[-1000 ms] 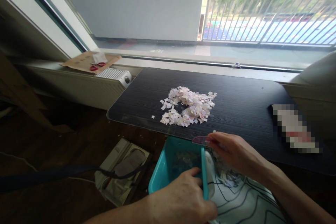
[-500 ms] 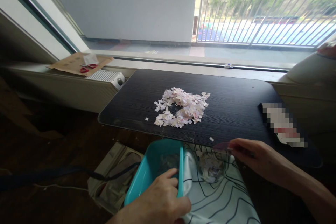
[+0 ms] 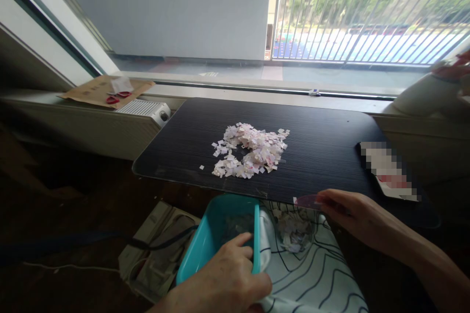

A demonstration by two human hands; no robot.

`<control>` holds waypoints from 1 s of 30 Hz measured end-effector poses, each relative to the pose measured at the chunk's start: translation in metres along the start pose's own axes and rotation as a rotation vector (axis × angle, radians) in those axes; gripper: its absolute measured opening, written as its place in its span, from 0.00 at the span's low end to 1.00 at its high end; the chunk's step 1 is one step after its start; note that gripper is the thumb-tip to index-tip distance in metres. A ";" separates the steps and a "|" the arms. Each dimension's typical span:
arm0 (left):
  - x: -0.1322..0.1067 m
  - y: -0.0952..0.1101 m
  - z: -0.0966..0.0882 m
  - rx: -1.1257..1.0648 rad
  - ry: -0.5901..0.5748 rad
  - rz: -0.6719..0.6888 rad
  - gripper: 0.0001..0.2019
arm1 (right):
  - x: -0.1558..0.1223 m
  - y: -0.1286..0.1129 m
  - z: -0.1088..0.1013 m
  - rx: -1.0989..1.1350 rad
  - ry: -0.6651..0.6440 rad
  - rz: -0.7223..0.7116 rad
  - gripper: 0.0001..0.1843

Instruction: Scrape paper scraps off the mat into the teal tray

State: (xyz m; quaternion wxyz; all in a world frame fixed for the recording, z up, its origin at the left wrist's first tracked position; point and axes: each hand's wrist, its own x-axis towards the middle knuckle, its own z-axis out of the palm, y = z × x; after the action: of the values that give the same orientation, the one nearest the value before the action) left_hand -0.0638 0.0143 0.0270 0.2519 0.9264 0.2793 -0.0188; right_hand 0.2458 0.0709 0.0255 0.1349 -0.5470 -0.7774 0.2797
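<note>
My left hand (image 3: 235, 264) grips the near right rim of a teal plastic bin (image 3: 216, 210), fingers inside and thumb outside. Small pieces lie in the shadow at the bin's bottom. At the table's front edge, my right hand (image 3: 341, 208) pinches a thin, see-through pinkish piece (image 3: 307, 201), whose exact kind I cannot make out. One paper scrap (image 3: 294, 200) is at its left tip. Below, on a patterned cloth (image 3: 312, 279), paper bits (image 3: 292, 230) sit in what looks like a clear container. A loose heap of small paper squares (image 3: 257, 149) covers the table's middle.
The dark table (image 3: 316, 156) has a black-edged, blurred-out item (image 3: 389, 171) on its right. By the window, red-handled scissors (image 3: 117, 97) lie on a brown envelope (image 3: 91, 90) beside a white radiator (image 3: 147, 109). A beige box-like object (image 3: 157, 249) is on the floor.
My right hand has moved slightly left along the table edge, bringing the pinkish piece up to the loose scrap. My left hand stays on the bin. The view has shifted a little.
</note>
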 end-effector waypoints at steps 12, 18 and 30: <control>0.007 0.002 -0.003 -0.001 -0.012 0.055 0.13 | 0.015 -0.009 -0.004 -0.032 0.066 -0.011 0.11; 0.010 -0.002 0.003 0.002 -0.019 0.090 0.10 | 0.070 -0.020 0.007 -0.174 0.246 -0.103 0.12; 0.014 -0.006 0.003 -0.043 -0.024 0.101 0.09 | 0.073 -0.022 0.010 -0.157 0.227 -0.131 0.11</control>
State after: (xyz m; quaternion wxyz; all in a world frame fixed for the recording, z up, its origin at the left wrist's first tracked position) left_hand -0.0550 0.0239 0.0194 0.2760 0.9334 0.2293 -0.0111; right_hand 0.1972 0.1300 0.0234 0.1968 -0.5319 -0.8108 0.1450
